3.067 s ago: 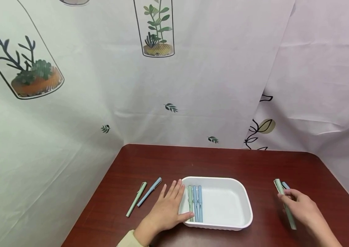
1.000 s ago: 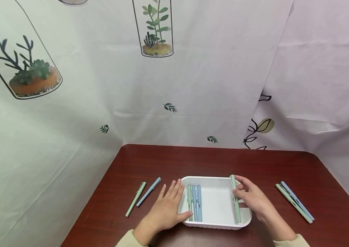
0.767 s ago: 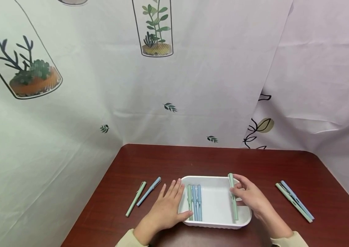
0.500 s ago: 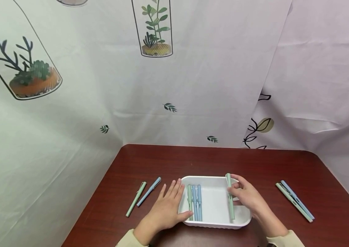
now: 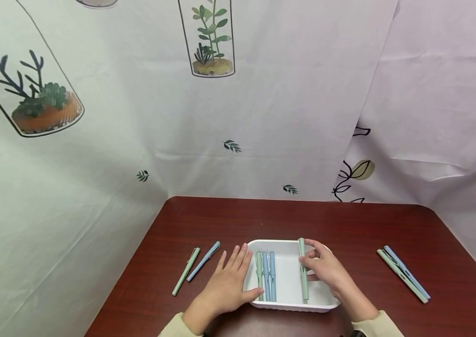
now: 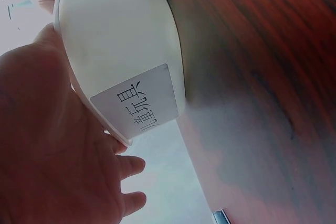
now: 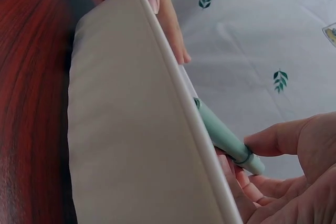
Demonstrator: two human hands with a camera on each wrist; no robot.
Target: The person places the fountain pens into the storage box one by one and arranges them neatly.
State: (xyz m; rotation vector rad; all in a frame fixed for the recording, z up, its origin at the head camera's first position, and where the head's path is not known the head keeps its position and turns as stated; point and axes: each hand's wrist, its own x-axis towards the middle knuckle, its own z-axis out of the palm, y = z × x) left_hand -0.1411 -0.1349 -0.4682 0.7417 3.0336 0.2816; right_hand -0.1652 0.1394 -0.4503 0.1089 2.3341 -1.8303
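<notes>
My right hand (image 5: pixel 325 267) pinches a green pen (image 5: pixel 303 271) between thumb and fingers, holding it upright in the head view over the right half of a white tray (image 5: pixel 326 305). In the right wrist view the pen (image 7: pixel 226 137) slants past the tray's rim, its lower part hidden behind the wall. My left hand (image 5: pixel 226 285) lies with spread fingers on the tray's left edge. Inside the tray's left end, a green pen (image 5: pixel 259 276) and two blue pens (image 5: pixel 269 276) lie side by side. A printed label (image 6: pixel 139 100) is on the tray's outer wall.
On the table (image 5: pixel 221 220), a green pen (image 5: pixel 185 271) and a blue pen (image 5: pixel 203 261) lie left of the tray. Another green pen (image 5: pixel 402 276) and blue pen (image 5: pixel 407 272) lie together at the right. A patterned cloth (image 5: pixel 284 117) hangs behind the table.
My right hand picked a green pen from the right-hand group, brought it over the tray, and has since shifted left with it. The left hand stays at the tray's edge.
</notes>
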